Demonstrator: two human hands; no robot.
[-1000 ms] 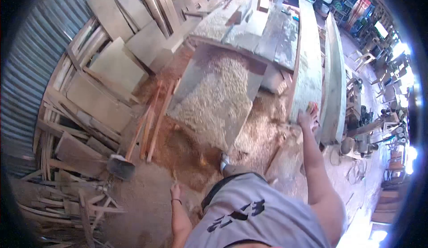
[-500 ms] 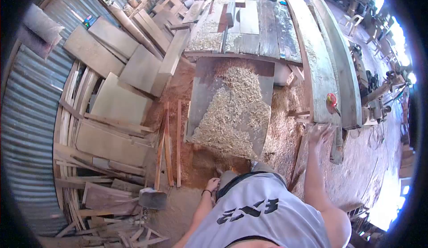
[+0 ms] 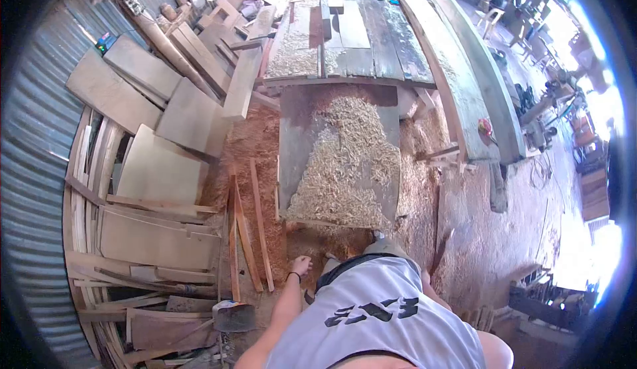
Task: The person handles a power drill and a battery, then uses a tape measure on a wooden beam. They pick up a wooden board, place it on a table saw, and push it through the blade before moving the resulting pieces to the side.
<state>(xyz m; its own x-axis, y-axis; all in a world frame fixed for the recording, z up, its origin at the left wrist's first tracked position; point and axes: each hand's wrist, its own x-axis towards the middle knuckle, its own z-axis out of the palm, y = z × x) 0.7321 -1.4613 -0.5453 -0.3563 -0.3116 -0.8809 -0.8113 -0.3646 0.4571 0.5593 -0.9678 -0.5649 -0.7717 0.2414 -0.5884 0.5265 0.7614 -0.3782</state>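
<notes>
My left hand (image 3: 302, 265), with a dark band at the wrist, hangs beside my hip. Its fingers are loosely curled and nothing shows in them. My right hand (image 3: 425, 277) is down against my right side; its fingers are hidden by the shirt and body. Ahead of me a dark board (image 3: 292, 143) carries a heap of pale wood shavings (image 3: 348, 163). Thin reddish wood strips (image 3: 261, 226) lean to the left of my left hand.
Long thick planks (image 3: 458, 83) extend on the right, with a red tool (image 3: 485, 128) on one. A plank-topped workbench (image 3: 385, 44) stands ahead. Stacked boards (image 3: 162, 163) and offcuts line the corrugated wall (image 3: 33, 190). Reddish sawdust covers the floor (image 3: 252, 137).
My right hand has left the plank end and dropped to my side. My left hand stays low with curled fingers. The view has shifted, putting the planks and right-hand floor further left.
</notes>
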